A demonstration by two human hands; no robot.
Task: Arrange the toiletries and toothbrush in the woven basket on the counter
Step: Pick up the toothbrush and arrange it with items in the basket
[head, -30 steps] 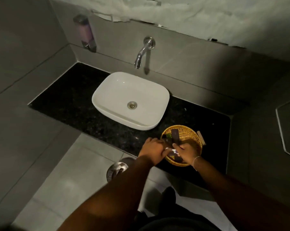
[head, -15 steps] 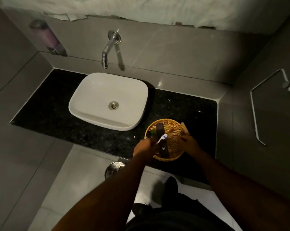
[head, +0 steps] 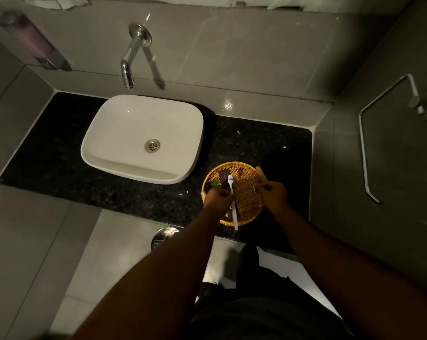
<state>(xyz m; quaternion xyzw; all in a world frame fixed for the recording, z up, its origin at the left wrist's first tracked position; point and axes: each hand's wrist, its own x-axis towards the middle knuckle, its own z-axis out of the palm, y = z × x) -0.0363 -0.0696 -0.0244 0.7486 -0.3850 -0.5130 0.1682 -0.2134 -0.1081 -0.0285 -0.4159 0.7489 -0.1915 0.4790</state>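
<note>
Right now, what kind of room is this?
Most likely a bathroom, perhaps a hotel's: a white vessel sink on a black counter, a wall faucet, a wall soap dispenser, and a woven basket holding a toothbrush.

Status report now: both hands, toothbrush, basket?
Left hand pinching white toothbrush, laid across round woven basket. Right hand closed at basket's right rim; grip unclear. Dark sachet under the brush.
</note>
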